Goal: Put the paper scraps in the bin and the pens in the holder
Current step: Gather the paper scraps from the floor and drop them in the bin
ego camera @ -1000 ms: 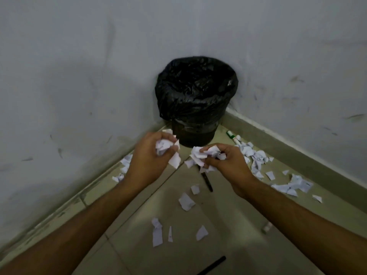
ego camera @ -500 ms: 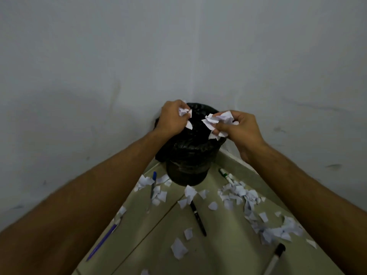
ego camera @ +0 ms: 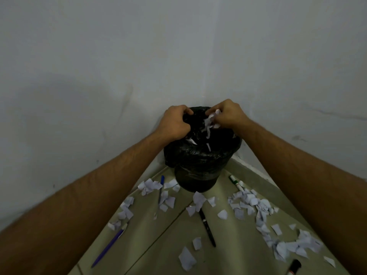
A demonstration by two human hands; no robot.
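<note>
Right grip (ego camera: 228, 116) pinches scraps (ego camera: 210, 121) directly over bin (ego camera: 198, 156) mouth.

I count one bin (ego camera: 200, 157), plus a blue pen (ego camera: 162, 180), a purple pen (ego camera: 108, 249), a black pen (ego camera: 207, 229), a green marker (ego camera: 234, 181) and a dark-capped marker (ego camera: 295, 267): five for writing. Paper scraps (ego camera: 250, 201) run to dozens, past my counting.

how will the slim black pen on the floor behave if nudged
The slim black pen looks round and rigid, so it probably rolls on the floor tiles. The white paper scrap over its far end may slip off.
</note>
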